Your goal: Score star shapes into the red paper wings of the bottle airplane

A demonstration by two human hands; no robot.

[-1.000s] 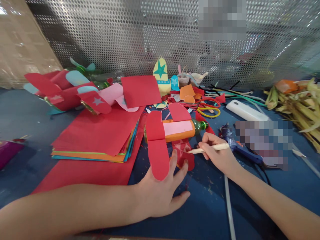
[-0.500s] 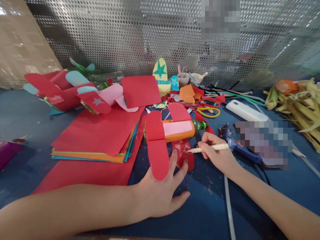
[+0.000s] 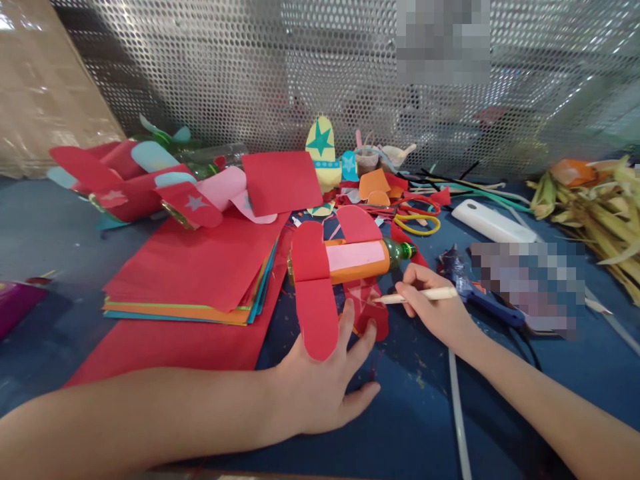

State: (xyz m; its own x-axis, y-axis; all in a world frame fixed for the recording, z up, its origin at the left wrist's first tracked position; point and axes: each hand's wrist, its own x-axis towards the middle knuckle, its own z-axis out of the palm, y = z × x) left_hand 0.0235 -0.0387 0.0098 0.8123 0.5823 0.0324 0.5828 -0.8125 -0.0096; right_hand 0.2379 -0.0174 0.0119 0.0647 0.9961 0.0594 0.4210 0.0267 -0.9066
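The right hand [image 3: 436, 312] holds a white pen [image 3: 441, 293]; its tip has shifted slightly left on the star [image 3: 359, 293] of the red flap [image 3: 381, 327], near side of the bottle [image 3: 395, 252]: drawing seems unfinished. The left hand [image 3: 317, 393] stays spread, touching this flap.

The left hand [image 3: 320, 383] and left forearm [image 3: 190, 420] are bare, the fingers [image 3: 345, 328] slender; the right hand [image 3: 440, 315] is bare too. The right forearm [image 3: 540, 397] is slim and uncovered.
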